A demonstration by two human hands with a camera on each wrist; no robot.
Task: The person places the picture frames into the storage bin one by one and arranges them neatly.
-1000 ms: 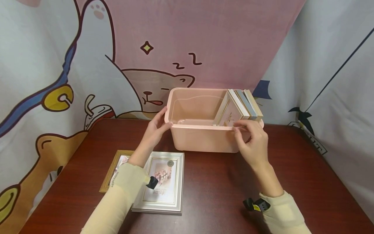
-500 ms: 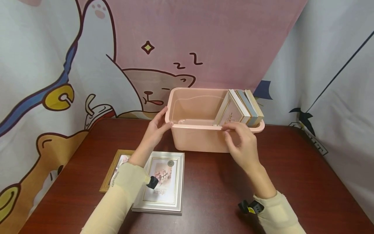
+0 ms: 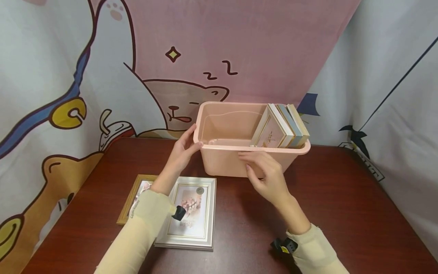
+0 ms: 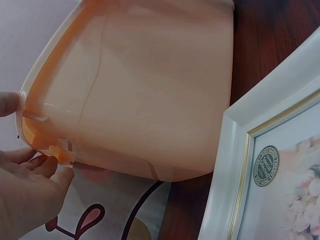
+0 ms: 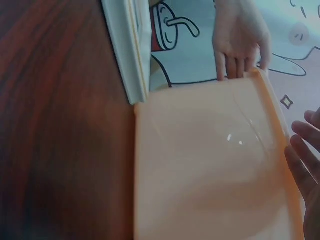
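Two flat picture frames [image 3: 191, 194] lie on the table [image 3: 239, 220]; the left hand [image 3: 179, 152] pinches the left rim of the bin [image 3: 222, 163]; the right hand [image 3: 268, 175], loosely bent, gripping nothing, has slid left along its front, so the leaning frames [image 3: 270, 131] inside apparently stand unaided

Two hands [image 3: 179, 156] [image 3: 268, 179], one bin [image 3: 220, 161], at least three binned frames [image 3: 270, 133], at least two tabletop frames [image 3: 191, 239]

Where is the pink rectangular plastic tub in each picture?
Head: pink rectangular plastic tub, just right of centre.
Left wrist: tub at upper left and centre.
Right wrist: tub at lower centre and right.
Shared landmark: the person's bare left hand, at its rim.
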